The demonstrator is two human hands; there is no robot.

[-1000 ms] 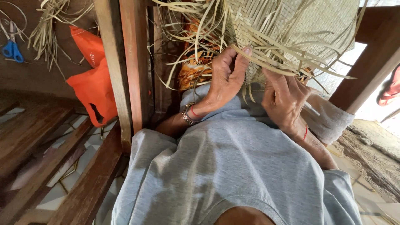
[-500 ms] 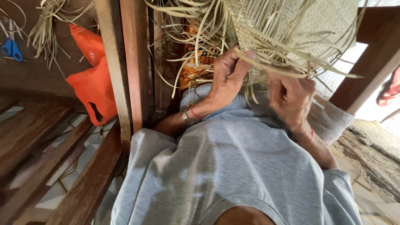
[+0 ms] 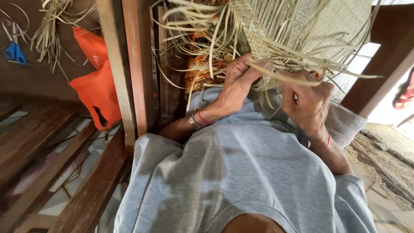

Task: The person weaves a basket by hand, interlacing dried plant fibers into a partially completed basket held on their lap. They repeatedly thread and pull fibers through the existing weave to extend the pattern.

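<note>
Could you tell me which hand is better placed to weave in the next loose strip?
Probably left: the left hand pinches a strip at the woven mat edge; the right hand is closed around other strips.

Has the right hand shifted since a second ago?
Yes. The right hand has climbed slightly along the woven mat, nearer the brown post.

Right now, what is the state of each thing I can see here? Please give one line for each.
Woven mat: partly woven, loose strips hanging from its edge.
Left hand: closed on a strip.
Right hand: closed on strips at the mat edge.
Orange bag: slumped against the wooden post, mouth open.
Scissors: blades hidden, cannot tell if open.
Loose strip bundle: lying unwoven.
</note>
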